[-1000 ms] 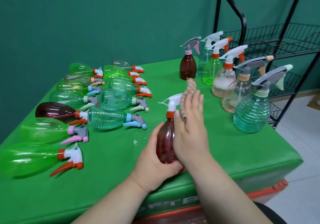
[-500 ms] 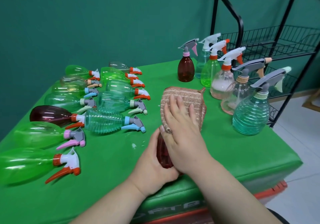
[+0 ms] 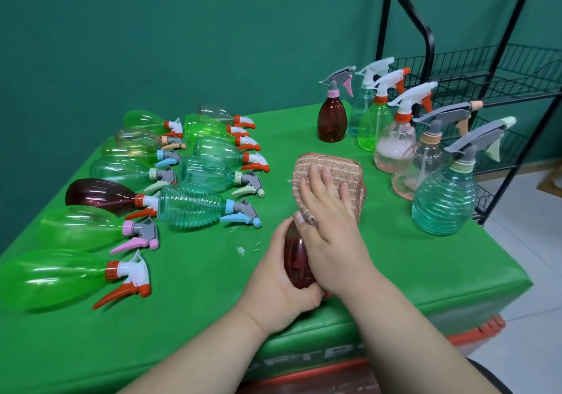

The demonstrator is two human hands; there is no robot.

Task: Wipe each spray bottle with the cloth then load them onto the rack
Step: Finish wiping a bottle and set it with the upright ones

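Near the front edge of the green worktop [image 3: 441,272], the left hand [image 3: 275,287] wraps around the lower body of a dark red spray bottle [image 3: 296,261], its fingers curled shut on it from the left and underneath. The right hand [image 3: 330,232] lies on top with fingers [image 3: 316,180] spread flat, pressing a striped brown cloth [image 3: 337,170] down over the bottle's upper part; the bottle's head is hidden under the cloth.

To the left, a crowd of spray bottles lies on its side in two loose columns, triggers pointing right. The nearest is a large green bottle [image 3: 51,278] close to the left front, and a ribbed teal bottle [image 3: 190,208] lies just left of the hands, with a strip of bare green between its trigger and the left thumb.

To the right, six bottles stand upright in a line running toward the right edge: a brown bottle [image 3: 332,121] at the back, then paler ones, ending in a ribbed teal upright bottle [image 3: 444,208] near the worktop's right edge. Open green surface lies between this row and the cloth, and in the front right corner.

The black wire rack [image 3: 486,80] stands just beyond the right edge, behind the upright row, its visible shelves bare.
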